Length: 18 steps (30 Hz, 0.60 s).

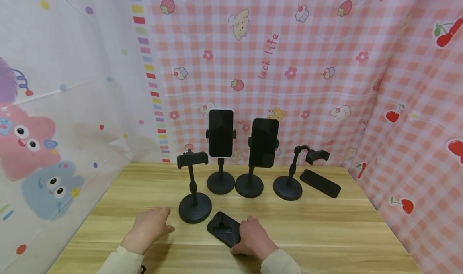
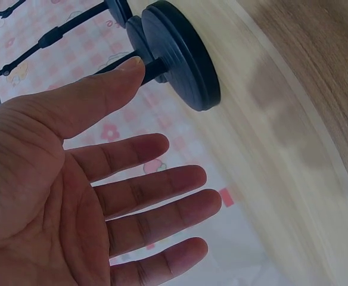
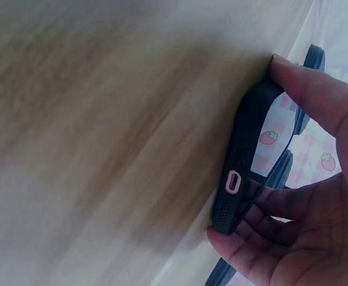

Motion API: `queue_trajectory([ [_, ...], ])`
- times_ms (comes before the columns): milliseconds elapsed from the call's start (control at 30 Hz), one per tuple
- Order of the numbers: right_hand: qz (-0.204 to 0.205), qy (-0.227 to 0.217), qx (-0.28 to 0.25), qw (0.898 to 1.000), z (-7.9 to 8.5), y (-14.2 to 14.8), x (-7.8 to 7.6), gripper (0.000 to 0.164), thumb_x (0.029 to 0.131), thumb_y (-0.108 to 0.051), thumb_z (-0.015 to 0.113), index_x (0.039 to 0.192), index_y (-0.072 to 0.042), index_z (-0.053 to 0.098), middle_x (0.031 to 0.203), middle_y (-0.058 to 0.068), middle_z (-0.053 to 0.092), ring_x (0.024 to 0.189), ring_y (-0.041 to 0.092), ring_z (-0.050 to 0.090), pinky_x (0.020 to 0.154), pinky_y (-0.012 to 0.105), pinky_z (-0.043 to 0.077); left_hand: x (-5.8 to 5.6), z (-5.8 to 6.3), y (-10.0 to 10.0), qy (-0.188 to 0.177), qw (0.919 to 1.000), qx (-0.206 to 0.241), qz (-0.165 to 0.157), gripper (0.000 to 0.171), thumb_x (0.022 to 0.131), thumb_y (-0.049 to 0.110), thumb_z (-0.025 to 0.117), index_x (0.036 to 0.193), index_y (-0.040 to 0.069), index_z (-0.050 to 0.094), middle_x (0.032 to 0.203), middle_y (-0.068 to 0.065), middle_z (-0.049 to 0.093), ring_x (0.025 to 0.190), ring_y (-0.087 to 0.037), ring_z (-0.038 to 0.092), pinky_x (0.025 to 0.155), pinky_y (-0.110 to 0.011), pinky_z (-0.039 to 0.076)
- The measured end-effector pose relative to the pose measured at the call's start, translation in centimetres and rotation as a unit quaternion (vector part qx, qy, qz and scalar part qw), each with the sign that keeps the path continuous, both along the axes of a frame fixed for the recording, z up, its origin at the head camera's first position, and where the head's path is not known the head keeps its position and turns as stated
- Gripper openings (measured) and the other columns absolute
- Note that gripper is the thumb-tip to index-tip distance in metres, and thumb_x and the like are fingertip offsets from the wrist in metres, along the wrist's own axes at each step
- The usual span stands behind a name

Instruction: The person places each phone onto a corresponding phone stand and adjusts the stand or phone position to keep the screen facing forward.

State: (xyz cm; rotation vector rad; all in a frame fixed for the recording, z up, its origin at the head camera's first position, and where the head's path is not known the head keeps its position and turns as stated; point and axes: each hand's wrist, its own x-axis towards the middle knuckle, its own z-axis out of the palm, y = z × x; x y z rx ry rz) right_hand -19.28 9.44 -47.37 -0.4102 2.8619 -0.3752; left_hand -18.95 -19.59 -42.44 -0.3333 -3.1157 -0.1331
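A black smartphone (image 1: 225, 230) lies screen up at the front of the table, its glass mirroring a stand. My right hand (image 1: 254, 238) grips its near end, thumb on one long edge and fingers on the other; the right wrist view shows the charging port in the phone's (image 3: 232, 179) end. To the left, my left hand (image 1: 149, 227) hovers over the wood with relaxed, spread fingers and holds nothing. Nearest to it stands a black phone stand (image 1: 195, 207) with a vacant clamp. In the left wrist view the thumb overlaps a stand's pole in the picture, below its round base (image 2: 183, 56).
Behind stand two phone stands holding upright phones, one white-framed (image 1: 221, 133) and one black (image 1: 265, 142). Further right is a stand with a bent neck and vacant clamp (image 1: 317, 156), beside another phone (image 1: 320, 183) lying flat. Patterned cloth (image 1: 289, 93) hangs behind the table (image 1: 325, 234).
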Motion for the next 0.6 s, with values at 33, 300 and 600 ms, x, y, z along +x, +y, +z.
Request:
queue_trajectory([
  [33,0.000,0.000,0.001,1.000,-0.04,-0.01,0.02,0.069,0.062,-0.047,0.082,0.101,0.007,0.062,0.091,0.015,0.051,0.081,0.029,0.047,0.075,0.045,0.050,0.01,-0.01,-0.02,0.001,1.0000,-0.001,-0.001,0.040,0.069,0.032,0.081,0.093,0.004,0.065,0.089,-0.016,0.072,0.077,-0.033,0.065,0.061,-0.051,0.054],
  [300,-0.002,0.005,-0.002,1.000,-0.10,0.12,0.24,0.070,0.061,-0.048,0.082,0.101,0.007,0.063,0.094,0.018,0.053,0.083,0.031,0.050,0.076,0.046,0.050,0.02,-0.03,0.03,0.004,1.0000,-0.001,-0.001,0.039,0.070,0.033,0.081,0.091,0.005,0.065,0.086,-0.014,0.072,0.075,-0.032,0.065,0.059,-0.050,0.054],
  [600,-0.008,0.002,-0.006,1.000,-0.10,0.33,0.50,0.070,0.060,-0.048,0.083,0.100,0.006,0.063,0.091,0.017,0.052,0.080,0.030,0.049,0.074,0.045,0.050,0.16,0.21,0.24,0.002,1.0000,0.003,0.001,0.039,0.071,0.032,0.080,0.093,0.004,0.065,0.088,-0.016,0.072,0.078,-0.033,0.065,0.061,-0.052,0.054],
])
